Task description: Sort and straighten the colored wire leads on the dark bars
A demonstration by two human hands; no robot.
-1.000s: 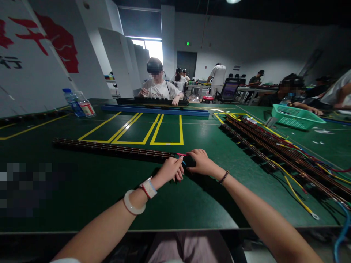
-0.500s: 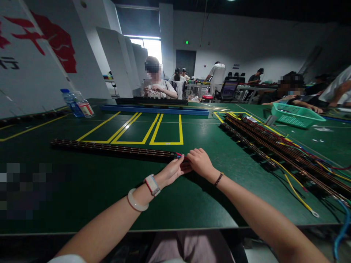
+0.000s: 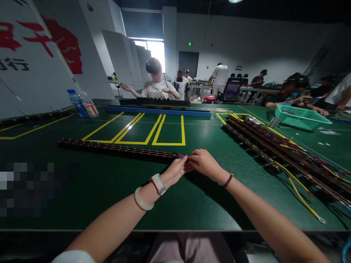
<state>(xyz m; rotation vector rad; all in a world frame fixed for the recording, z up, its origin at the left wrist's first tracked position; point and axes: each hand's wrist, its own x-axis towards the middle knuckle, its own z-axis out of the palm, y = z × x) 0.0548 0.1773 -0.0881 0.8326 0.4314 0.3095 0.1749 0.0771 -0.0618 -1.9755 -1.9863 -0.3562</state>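
A long, dark bar (image 3: 117, 149) with thin copper-coloured strips along it lies across the green table in front of me. Short red and blue wires (image 3: 180, 156) come out of its right end. My left hand (image 3: 174, 171), wearing a watch and a pale bangle, is closed on these wires, thumb on top and fingers beneath. Against its fingertips, my right hand (image 3: 206, 164) is bent in a pinch at the wires' far end. The wire ends are hidden between the fingers.
Similar bars with wires (image 3: 263, 146) lie piled at the right, a yellow lead (image 3: 304, 197) trailing forward. Behind stand a green basket (image 3: 298, 118), a blue rail (image 3: 159, 111) and two bottles (image 3: 82, 104). Yellow tape (image 3: 131, 141) marks the table. A person (image 3: 159, 86) sits opposite.
My view has shifted slightly, so the scene sits further right. My right hand's fingers have straightened a little at the wires. The person opposite has spread their hands apart.
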